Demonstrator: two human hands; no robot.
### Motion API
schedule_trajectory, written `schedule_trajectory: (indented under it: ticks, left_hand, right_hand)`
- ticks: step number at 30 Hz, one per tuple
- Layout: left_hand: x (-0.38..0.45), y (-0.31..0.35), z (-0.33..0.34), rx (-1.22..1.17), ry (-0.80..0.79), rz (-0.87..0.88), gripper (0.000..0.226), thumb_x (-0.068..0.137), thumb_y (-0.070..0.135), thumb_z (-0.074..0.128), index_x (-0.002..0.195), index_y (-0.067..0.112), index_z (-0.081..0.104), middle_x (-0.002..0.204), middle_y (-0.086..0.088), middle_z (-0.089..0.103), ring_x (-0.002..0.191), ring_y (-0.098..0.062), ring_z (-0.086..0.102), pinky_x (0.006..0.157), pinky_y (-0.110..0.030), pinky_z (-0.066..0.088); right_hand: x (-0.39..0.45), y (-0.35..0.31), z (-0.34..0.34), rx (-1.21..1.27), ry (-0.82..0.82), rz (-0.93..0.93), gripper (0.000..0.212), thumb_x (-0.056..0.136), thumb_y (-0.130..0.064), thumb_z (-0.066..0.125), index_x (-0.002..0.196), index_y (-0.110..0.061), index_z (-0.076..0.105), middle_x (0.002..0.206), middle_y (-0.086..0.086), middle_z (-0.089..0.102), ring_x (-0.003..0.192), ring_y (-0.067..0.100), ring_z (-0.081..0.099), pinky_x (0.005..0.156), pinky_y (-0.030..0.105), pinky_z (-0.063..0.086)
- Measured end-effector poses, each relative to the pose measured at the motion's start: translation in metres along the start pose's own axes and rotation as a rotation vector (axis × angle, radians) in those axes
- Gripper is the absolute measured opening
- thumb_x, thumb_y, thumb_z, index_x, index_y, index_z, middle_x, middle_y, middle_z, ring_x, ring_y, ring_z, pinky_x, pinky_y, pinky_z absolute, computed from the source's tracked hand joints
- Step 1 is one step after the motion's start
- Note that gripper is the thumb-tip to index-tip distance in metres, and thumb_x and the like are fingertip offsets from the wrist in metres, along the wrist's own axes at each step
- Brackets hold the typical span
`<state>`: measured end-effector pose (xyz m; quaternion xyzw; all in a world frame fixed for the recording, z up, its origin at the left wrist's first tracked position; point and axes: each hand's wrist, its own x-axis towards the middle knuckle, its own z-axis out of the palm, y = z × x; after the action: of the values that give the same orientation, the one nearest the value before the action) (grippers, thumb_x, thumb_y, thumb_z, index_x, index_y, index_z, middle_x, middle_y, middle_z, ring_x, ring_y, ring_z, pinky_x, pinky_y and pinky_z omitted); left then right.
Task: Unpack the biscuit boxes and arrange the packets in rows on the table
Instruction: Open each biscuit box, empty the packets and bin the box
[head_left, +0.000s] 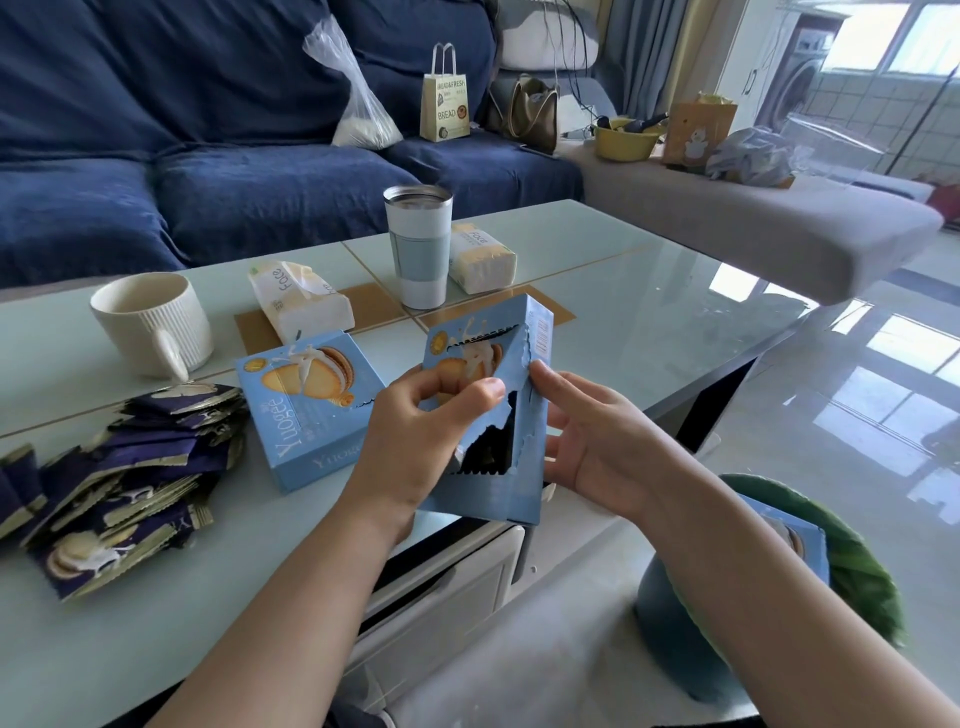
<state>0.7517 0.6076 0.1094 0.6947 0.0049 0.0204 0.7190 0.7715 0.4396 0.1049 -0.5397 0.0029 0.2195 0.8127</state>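
I hold a light blue biscuit box upright above the table's near edge. Its front is torn open along a perforated flap, and the inside looks dark. My left hand grips the torn front flap with curled fingers. My right hand holds the box's right side, thumb on the edge. A second blue biscuit box lies flat and closed on the table just left of my left hand. A loose pile of dark purple biscuit packets lies at the table's left.
On the glass table stand a cream ribbed mug, a white tumbler and two tissue packs. A bin with a blue box in it sits lower right. A blue sofa is behind.
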Motion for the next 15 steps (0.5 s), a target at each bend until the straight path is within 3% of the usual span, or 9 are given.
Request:
schedule_trajectory:
  ticks: [4,6,7,9,11,13,15]
  left_hand:
    - [-0.001,0.005,-0.003,-0.006,-0.006,-0.037,0.048,0.052,0.048,0.075,0.086,0.014,0.076,0.101,-0.013,0.072,0.094,-0.031,0.069,0.093,-0.051,0.053]
    - [-0.001,0.006,-0.004,0.024,-0.009,-0.047,0.043,0.052,0.047,0.077,0.084,0.018,0.078,0.102,-0.005,0.074,0.102,-0.025,0.068,0.098,-0.051,0.050]
    - [-0.001,0.006,-0.003,0.080,0.017,-0.009,0.036,0.055,0.045,0.080,0.081,0.020,0.077,0.109,0.005,0.072,0.112,-0.015,0.063,0.102,-0.043,0.048]
    - [-0.002,0.003,0.001,0.309,0.116,0.167,0.018,0.069,0.037,0.081,0.079,0.024,0.075,0.125,0.022,0.051,0.130,0.005,0.043,0.102,-0.013,0.032]
    - [-0.008,0.002,0.008,0.481,0.187,0.347,0.011,0.081,0.030,0.074,0.090,0.024,0.073,0.123,0.023,0.052,0.123,0.006,0.049,0.088,0.001,0.032]
    - [-0.014,0.001,0.018,0.542,0.194,0.412,0.023,0.089,0.027,0.063,0.111,0.023,0.069,0.110,0.014,0.069,0.101,-0.003,0.064,0.083,-0.012,0.048]
    - [-0.018,0.001,0.025,0.600,0.219,0.429,0.031,0.094,0.027,0.054,0.123,0.021,0.064,0.110,0.006,0.072,0.099,-0.011,0.066,0.086,-0.030,0.052]
  right_hand:
    - [0.000,0.000,-0.001,-0.029,-0.023,-0.027,0.048,0.084,-0.038,0.067,0.122,-0.010,0.063,0.111,0.015,0.070,0.090,0.034,0.070,0.074,0.045,0.058]
    - [-0.001,0.000,0.000,-0.040,-0.014,-0.042,0.042,0.085,-0.037,0.065,0.119,-0.012,0.066,0.108,0.013,0.070,0.087,0.032,0.070,0.075,0.046,0.059]
    - [-0.001,0.001,0.002,-0.044,0.006,-0.056,0.039,0.086,-0.036,0.064,0.116,-0.012,0.068,0.105,0.012,0.071,0.085,0.031,0.070,0.075,0.047,0.060]
    - [0.000,0.004,0.007,-0.065,0.056,-0.096,0.032,0.087,-0.034,0.063,0.109,-0.012,0.072,0.098,0.011,0.072,0.077,0.029,0.069,0.074,0.045,0.060]
    - [-0.001,0.006,0.012,-0.078,0.092,-0.133,0.029,0.087,-0.033,0.063,0.104,-0.012,0.073,0.092,0.009,0.071,0.069,0.026,0.068,0.070,0.042,0.060]
    - [0.000,0.008,0.015,-0.095,0.115,-0.158,0.028,0.090,-0.031,0.062,0.106,-0.011,0.072,0.093,0.010,0.070,0.067,0.025,0.067,0.069,0.040,0.059]
    - [-0.001,0.009,0.018,-0.112,0.129,-0.174,0.027,0.093,-0.030,0.060,0.108,-0.011,0.072,0.095,0.011,0.071,0.071,0.027,0.069,0.069,0.040,0.059]
